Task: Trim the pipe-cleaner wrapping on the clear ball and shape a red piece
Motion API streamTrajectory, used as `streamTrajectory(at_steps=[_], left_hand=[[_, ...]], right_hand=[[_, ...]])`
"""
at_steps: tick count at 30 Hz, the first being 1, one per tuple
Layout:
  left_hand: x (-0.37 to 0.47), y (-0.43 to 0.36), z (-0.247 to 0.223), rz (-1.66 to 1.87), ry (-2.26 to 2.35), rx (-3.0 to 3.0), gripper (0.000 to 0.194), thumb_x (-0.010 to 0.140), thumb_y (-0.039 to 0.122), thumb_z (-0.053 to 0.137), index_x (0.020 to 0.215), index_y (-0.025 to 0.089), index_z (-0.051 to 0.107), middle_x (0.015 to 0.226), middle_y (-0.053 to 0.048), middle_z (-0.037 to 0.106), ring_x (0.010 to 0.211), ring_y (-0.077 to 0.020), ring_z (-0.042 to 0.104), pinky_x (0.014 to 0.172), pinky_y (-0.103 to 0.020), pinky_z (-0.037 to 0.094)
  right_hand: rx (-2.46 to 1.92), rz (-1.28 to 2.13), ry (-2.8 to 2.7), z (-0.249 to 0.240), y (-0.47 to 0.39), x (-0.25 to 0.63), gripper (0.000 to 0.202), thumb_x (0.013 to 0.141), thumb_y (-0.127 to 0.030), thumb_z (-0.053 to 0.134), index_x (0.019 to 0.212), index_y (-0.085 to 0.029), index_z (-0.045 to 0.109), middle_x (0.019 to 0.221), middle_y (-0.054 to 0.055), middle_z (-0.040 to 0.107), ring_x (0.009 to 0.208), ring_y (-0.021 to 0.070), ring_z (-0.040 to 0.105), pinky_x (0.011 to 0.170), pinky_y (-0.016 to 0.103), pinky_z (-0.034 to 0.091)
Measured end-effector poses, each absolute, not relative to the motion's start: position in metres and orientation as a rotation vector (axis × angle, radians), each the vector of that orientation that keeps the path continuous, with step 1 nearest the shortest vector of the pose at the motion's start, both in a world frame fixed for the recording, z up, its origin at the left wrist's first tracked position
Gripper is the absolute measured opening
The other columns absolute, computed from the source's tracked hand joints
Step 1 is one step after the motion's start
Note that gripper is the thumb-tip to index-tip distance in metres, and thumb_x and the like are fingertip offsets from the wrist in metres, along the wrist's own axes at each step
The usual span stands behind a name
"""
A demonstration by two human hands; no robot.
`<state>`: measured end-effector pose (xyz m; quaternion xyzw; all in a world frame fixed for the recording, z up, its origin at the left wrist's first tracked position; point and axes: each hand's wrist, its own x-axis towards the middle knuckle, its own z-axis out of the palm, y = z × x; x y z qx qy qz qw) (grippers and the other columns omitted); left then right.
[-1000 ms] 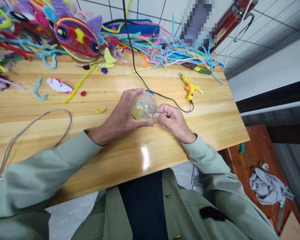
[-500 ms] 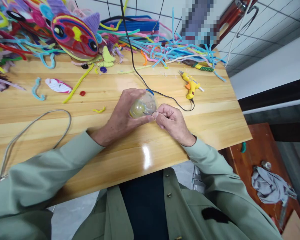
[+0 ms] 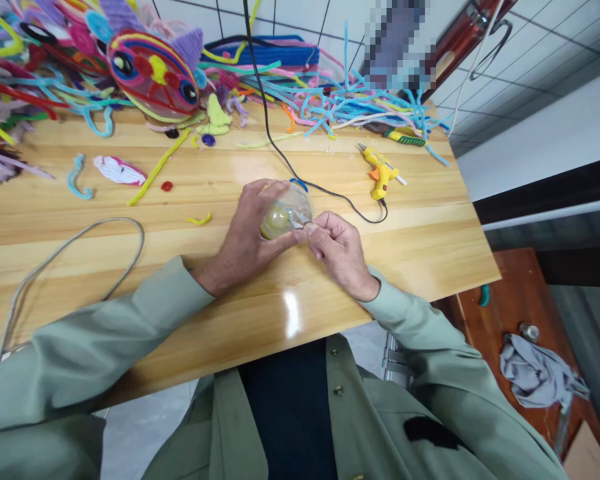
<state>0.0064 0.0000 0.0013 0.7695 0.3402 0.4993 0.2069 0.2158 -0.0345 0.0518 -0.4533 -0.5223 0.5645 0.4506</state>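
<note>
My left hand (image 3: 245,237) is wrapped round a clear, rounded plastic piece (image 3: 285,200), its thumb along the near side. Yellow shows inside or through the plastic, and a blue strip sits at its far edge. Closed at the right side of the piece, my right hand (image 3: 341,250) pinches small scissors (image 3: 298,221). Their two blades are spread apart against the plastic; the handles are mostly hidden by my fingers. The tip of my left thumb is close to the right fingertips.
A yellow glue gun (image 3: 380,173) lies to the right, its black cord (image 3: 325,191) running behind the plastic piece. Pipe cleaners (image 3: 325,100) heap along the back, beside a decorated fish-like craft (image 3: 153,80). A grey cable (image 3: 80,233) loops at left.
The scissor blades have spread apart. Both hands stay at nearly the same place around the plastic piece; the view has shifted slightly.
</note>
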Motion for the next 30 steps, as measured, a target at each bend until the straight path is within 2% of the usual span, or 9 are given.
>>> streamTrajectory(at_steps=[7,11,14,20,30], left_hand=[[-0.003,0.01,-0.003,1.317,0.936,2.135,0.088,0.103,0.072,0.082,0.174,0.038,0.042,0.167,-0.014,0.062,0.156,-0.0389,0.062,0.13,-0.067,0.057],[-0.009,0.013,0.0,1.245,0.915,2.141,0.088,0.098,0.079,0.082,0.168,0.039,0.046,0.163,-0.012,0.064,0.155,-0.0364,0.063,0.132,-0.065,0.056],[-0.009,0.014,0.001,1.258,0.902,2.168,0.098,0.089,0.082,0.09,0.166,0.038,0.048,0.16,-0.013,0.065,0.152,-0.0389,0.065,0.129,-0.068,0.058],[-0.006,0.014,0.004,1.268,0.913,2.122,0.086,0.094,0.073,0.091,0.163,0.04,0.054,0.157,-0.014,0.066,0.151,-0.0399,0.065,0.128,-0.071,0.059],[0.0,0.008,0.009,1.353,0.904,2.152,0.073,0.101,0.065,0.088,0.162,0.04,0.055,0.15,-0.011,0.069,0.147,-0.0364,0.067,0.124,-0.069,0.061]], right_hand=[[-1.109,1.512,-1.372,0.062,-0.022,0.226,0.047,0.096,-0.056,0.088,0.078,-0.024,0.059,0.053,-0.011,0.048,0.048,0.0069,0.031,0.051,0.026,0.027],[-1.125,1.504,-1.459,0.07,-0.019,0.231,0.044,0.097,-0.051,0.087,0.078,-0.024,0.058,0.055,-0.01,0.051,0.049,0.0069,0.032,0.051,0.026,0.027],[-1.129,1.49,-1.491,0.072,-0.019,0.233,0.041,0.098,-0.047,0.086,0.078,-0.024,0.059,0.055,-0.01,0.05,0.05,0.0073,0.033,0.051,0.026,0.027],[-1.161,1.504,-1.538,0.071,-0.018,0.236,0.044,0.095,-0.057,0.09,0.081,-0.023,0.066,0.057,-0.009,0.054,0.052,0.0087,0.037,0.05,0.027,0.026],[-1.154,1.458,-1.422,0.071,-0.026,0.228,0.049,0.095,-0.06,0.089,0.079,-0.025,0.059,0.058,-0.009,0.051,0.053,0.0087,0.035,0.052,0.028,0.028]])
